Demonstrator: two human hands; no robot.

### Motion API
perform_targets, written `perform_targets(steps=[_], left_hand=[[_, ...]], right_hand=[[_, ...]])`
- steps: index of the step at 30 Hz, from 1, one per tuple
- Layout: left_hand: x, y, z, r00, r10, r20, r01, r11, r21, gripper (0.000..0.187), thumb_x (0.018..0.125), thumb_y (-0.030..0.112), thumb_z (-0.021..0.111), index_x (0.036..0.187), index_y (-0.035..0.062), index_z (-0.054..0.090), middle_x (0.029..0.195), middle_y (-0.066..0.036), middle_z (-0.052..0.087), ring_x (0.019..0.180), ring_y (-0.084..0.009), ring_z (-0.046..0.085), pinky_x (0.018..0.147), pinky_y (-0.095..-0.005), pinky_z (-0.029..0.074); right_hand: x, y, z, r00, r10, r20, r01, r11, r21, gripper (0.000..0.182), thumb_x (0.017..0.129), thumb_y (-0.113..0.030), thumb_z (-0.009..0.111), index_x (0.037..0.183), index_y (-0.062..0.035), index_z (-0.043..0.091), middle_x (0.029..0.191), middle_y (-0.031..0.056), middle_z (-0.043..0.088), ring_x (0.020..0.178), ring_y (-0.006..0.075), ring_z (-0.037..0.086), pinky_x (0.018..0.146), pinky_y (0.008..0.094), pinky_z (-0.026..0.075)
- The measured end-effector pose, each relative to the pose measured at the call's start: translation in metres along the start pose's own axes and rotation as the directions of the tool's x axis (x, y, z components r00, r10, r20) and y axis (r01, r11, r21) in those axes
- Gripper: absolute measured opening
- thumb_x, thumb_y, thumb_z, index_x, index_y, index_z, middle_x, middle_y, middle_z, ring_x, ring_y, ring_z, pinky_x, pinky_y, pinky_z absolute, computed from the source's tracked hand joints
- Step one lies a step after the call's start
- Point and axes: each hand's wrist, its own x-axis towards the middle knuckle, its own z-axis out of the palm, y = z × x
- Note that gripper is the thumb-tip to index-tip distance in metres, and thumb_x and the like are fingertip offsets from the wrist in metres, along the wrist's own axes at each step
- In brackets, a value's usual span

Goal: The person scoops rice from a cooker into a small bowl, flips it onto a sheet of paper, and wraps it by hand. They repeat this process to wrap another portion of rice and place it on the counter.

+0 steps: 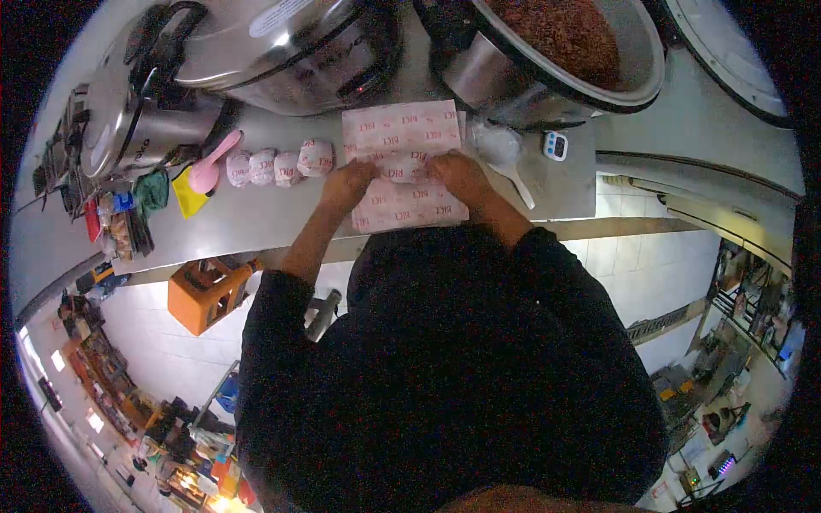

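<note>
— Pink spoon (211, 164) lies far left on the worktop (256, 214), and just right of it?
— Four wrapped balls (278, 166) in a row, touching. Then the left hand (346, 181) and right hand (459, 173), fingers pressed down on a paper sheet (405, 162) and folding it between them.
— Further right?
— White scoop (505, 158), timer (555, 145), and a rice pot (581, 43) behind.
</note>
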Motion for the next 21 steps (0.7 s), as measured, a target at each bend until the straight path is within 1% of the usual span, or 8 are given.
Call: perform_targets(steps=[2,4,8,9,13,16,19,21], left_hand=[[0.025,0.029,-0.03,0.985,-0.137,0.102,0.127,0.987,0.093,0.036,0.09,0.025,0.063,0.124,0.0121,0.06,0.12,-0.012,0.064,0.107,-0.0294,0.064,0.098,-0.0461,0.049],[0.037,0.026,-0.006,0.972,-0.176,-0.157,0.213,0.94,0.267,0.035,0.084,0.028,0.068,0.114,0.0109,0.062,0.112,-0.01,0.065,0.099,-0.0302,0.066,0.097,-0.0481,0.048],[0.056,0.04,-0.047,0.954,-0.019,-0.298,0.112,0.947,0.3,0.031,0.082,0.03,0.07,0.105,0.0108,0.063,0.099,-0.01,0.064,0.092,-0.0316,0.065,0.087,-0.0471,0.052],[0.058,0.04,-0.051,0.951,0.037,-0.308,0.077,0.934,0.349,0.029,0.082,0.03,0.07,0.103,0.0108,0.064,0.096,-0.01,0.063,0.091,-0.0317,0.065,0.084,-0.0463,0.053],[0.059,0.015,-0.02,0.98,-0.196,-0.04,0.198,0.979,0.05,0.019,0.081,0.026,0.07,0.092,0.011,0.065,0.092,-0.01,0.061,0.087,-0.0306,0.065,0.074,-0.0453,0.053],[0.047,0.029,-0.027,0.986,-0.146,-0.08,0.153,0.984,0.095,0.011,0.083,0.021,0.067,0.085,0.0106,0.064,0.091,-0.01,0.061,0.085,-0.0308,0.064,0.07,-0.0434,0.054],[0.021,0.032,-0.004,0.973,0.007,-0.231,0.011,0.997,0.074,0.012,0.086,0.013,0.059,0.097,0.0094,0.061,0.093,-0.012,0.059,0.084,-0.0326,0.063,0.068,-0.0413,0.055],[0.008,0.044,0.009,0.961,-0.031,-0.273,0.057,0.994,0.088,0.022,0.086,0.013,0.058,0.107,0.0091,0.058,0.099,-0.012,0.058,0.087,-0.0323,0.063,0.069,-0.0424,0.055]], right_hand=[[0.007,-0.003,-0.009,0.99,0.092,0.104,-0.088,0.995,-0.037,0.025,0.088,-0.02,0.056,0.11,-0.0109,0.064,0.107,0.0115,0.063,0.108,0.0297,0.059,0.087,0.0432,0.051],[0.013,-0.006,-0.017,0.985,0.105,0.139,-0.101,0.994,-0.039,0.024,0.09,-0.022,0.055,0.109,-0.0113,0.065,0.106,0.0123,0.064,0.108,0.029,0.059,0.086,0.0442,0.052],[-0.001,0.016,0.018,0.966,-0.214,-0.142,0.211,0.977,-0.04,0.024,0.092,-0.025,0.056,0.109,-0.0119,0.066,0.107,0.0129,0.064,0.107,0.0308,0.06,0.085,0.0454,0.053],[0.003,0.022,0.024,0.98,-0.179,-0.084,0.177,0.983,-0.04,0.024,0.091,-0.026,0.058,0.109,-0.0116,0.066,0.109,0.0124,0.064,0.108,0.0307,0.06,0.085,0.0451,0.053],[0.018,0.006,0.009,0.975,0.164,0.148,-0.153,0.985,-0.083,0.026,0.086,-0.024,0.063,0.108,-0.0098,0.065,0.117,0.0111,0.062,0.108,0.0292,0.061,0.087,0.0431,0.053],[0.026,0.02,0.044,0.895,0.064,-0.442,-0.016,0.994,0.111,0.021,0.09,-0.019,0.056,0.108,-0.0119,0.063,0.109,0.0144,0.064,0.099,0.034,0.062,0.088,0.0489,0.05],[0.027,0.025,0.034,0.887,-0.141,-0.439,0.049,0.976,-0.214,0.02,0.092,-0.021,0.055,0.107,-0.0098,0.062,0.109,0.0154,0.064,0.096,0.0364,0.062,0.086,0.0485,0.049],[0.021,0.039,0.06,0.956,-0.064,-0.288,0.044,0.996,-0.075,0.028,0.084,-0.02,0.064,0.106,-0.0035,0.062,0.115,0.014,0.062,0.1,0.0331,0.061,0.087,0.0449,0.05]])
